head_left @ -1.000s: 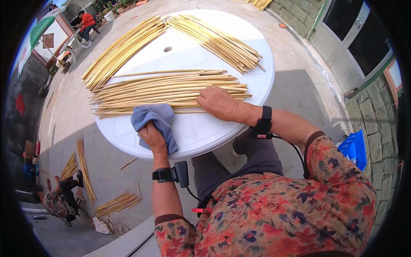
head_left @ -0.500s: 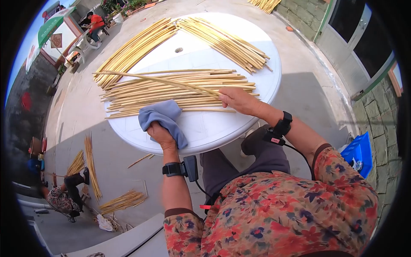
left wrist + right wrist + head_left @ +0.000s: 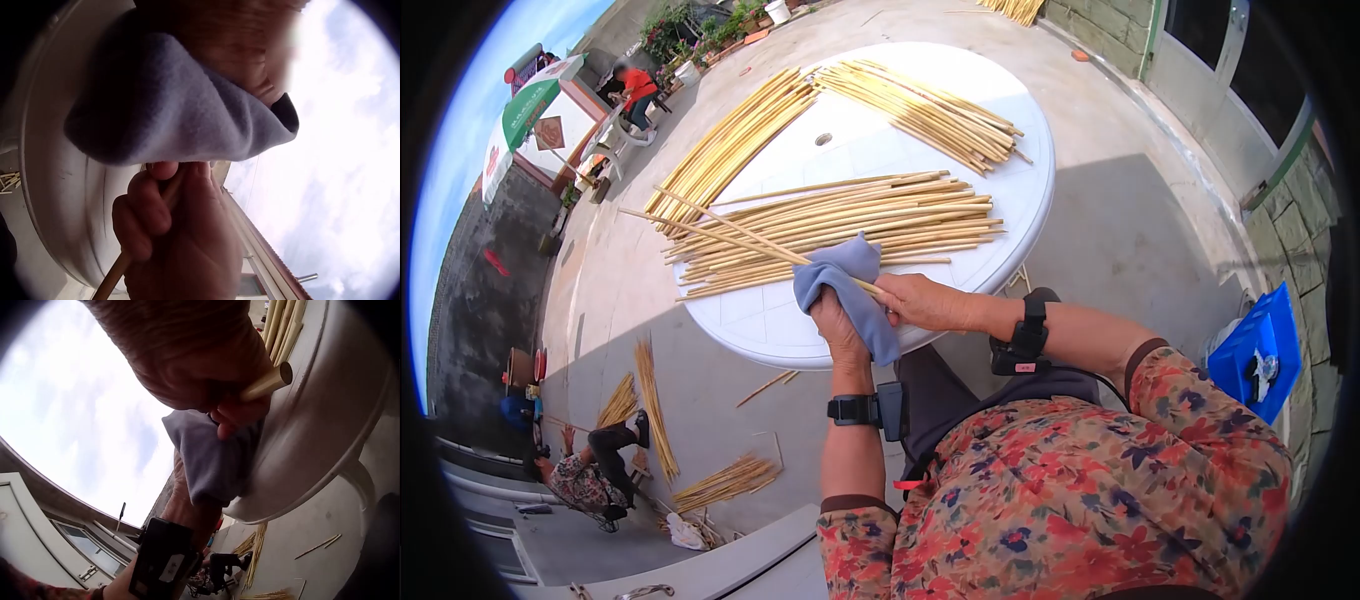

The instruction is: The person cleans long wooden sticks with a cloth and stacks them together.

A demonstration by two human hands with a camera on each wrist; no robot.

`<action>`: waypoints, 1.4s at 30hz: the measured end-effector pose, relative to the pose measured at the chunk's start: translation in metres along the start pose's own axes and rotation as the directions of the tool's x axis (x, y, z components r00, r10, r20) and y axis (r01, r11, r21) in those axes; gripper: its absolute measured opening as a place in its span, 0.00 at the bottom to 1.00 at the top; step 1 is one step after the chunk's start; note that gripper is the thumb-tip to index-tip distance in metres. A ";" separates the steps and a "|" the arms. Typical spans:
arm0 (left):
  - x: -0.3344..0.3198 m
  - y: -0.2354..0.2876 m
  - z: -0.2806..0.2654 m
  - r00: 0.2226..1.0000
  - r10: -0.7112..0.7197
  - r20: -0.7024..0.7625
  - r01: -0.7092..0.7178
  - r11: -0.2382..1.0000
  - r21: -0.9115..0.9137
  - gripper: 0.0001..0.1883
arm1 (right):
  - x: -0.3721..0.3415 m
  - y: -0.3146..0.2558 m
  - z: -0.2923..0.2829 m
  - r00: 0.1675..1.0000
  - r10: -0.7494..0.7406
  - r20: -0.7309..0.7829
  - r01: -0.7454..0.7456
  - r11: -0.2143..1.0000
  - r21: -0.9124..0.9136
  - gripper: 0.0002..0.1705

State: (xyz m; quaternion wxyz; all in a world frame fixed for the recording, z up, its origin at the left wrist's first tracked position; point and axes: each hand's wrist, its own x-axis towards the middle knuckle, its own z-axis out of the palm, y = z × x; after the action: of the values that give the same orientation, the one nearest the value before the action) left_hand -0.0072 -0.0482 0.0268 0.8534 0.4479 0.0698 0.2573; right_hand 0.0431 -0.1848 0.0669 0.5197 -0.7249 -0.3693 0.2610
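Note:
My right hand grips a long straw-coloured stick near its end; the cut end pokes out past the fist in the right wrist view. Right beside it, my left hand holds a blue-grey cloth bunched over the stick. Most of the left fingers are hidden by the folds. Beyond the cloth, two stick lengths slant up and left over a loose pile of similar sticks on the white round table. Both hands are at the table's near edge.
Two more bundles of sticks lie at the table's far left and far right. A blue container stands at right by the stone wall. Down at left, a seated person is near sticks on the ground. Another person sits farther back.
My right hand has lifted a stick from the pile and drawn it down toward me. The left hand with the cloth has moved right and now meets the stick beside the right hand.

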 end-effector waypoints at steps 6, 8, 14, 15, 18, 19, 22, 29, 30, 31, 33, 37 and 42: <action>0.010 -0.017 -0.004 0.984 0.111 -0.137 -0.085 0.980 0.182 0.10 | -0.014 0.013 0.014 1.000 -0.012 -0.028 0.009 0.996 -0.089 0.14; 0.016 -0.023 -0.012 0.984 0.145 -0.106 -0.122 0.973 0.197 0.11 | -0.024 0.018 0.011 0.998 -0.033 -0.044 0.028 0.995 -0.100 0.15; 0.022 -0.008 -0.009 0.969 0.070 -0.235 -0.065 0.997 0.028 0.14 | -0.110 0.031 -0.014 0.989 0.147 0.020 -0.141 0.975 -0.173 0.14; 0.025 -0.011 -0.011 0.969 0.133 -0.207 -0.124 0.991 0.053 0.14 | -0.122 0.033 -0.017 0.985 0.170 0.013 -0.165 0.969 -0.181 0.14; 0.024 0.007 0.000 0.972 0.097 -0.216 -0.098 0.995 0.004 0.15 | -0.171 0.050 -0.033 0.968 0.252 -0.004 -0.246 0.940 -0.235 0.13; 0.028 0.013 -0.002 0.972 0.097 -0.215 -0.099 0.995 0.004 0.15 | -0.186 0.057 -0.036 0.964 0.264 -0.025 -0.261 0.928 -0.265 0.13; 0.027 0.015 0.004 0.947 0.106 -0.302 -0.088 0.994 0.071 0.14 | -0.228 0.075 -0.043 0.956 0.278 -0.095 -0.294 0.895 -0.335 0.12; 0.037 0.024 -0.032 0.951 -0.016 -0.308 0.024 0.999 0.023 0.15 | -0.397 0.130 -0.065 0.880 0.309 -0.361 -0.462 0.733 -0.499 0.12; 0.037 0.029 -0.040 0.961 0.001 -0.275 0.063 0.972 0.225 0.15 | -0.407 0.127 -0.066 0.880 0.307 -0.361 -0.461 0.730 -0.504 0.12; 0.037 0.029 -0.043 0.961 0.001 -0.275 0.063 0.972 0.225 0.15 | -0.416 0.117 -0.064 0.808 0.336 -0.483 -0.548 0.730 -0.409 0.12; 0.031 0.030 -0.044 0.945 0.000 -0.327 0.001 1.000 0.001 0.16 | -0.419 0.106 -0.065 0.721 0.375 -0.582 -0.621 0.723 -0.303 0.13; 0.010 0.034 -0.010 0.909 -0.060 -0.413 0.045 0.998 -0.046 0.20 | -0.380 0.092 -0.061 0.785 0.227 -0.576 -0.457 0.840 -0.293 0.13; -0.013 0.024 -0.012 0.964 -0.096 -0.249 0.105 0.994 0.025 0.19 | -0.265 0.074 -0.050 0.882 0.088 -0.463 -0.202 0.958 -0.203 0.14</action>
State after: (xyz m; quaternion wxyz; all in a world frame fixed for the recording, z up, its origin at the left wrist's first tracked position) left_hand -0.0314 -0.0351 0.0376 0.8412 0.4245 0.2032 0.2662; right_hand -0.0555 -0.4409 0.0118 0.4761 -0.8497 -0.2131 0.0772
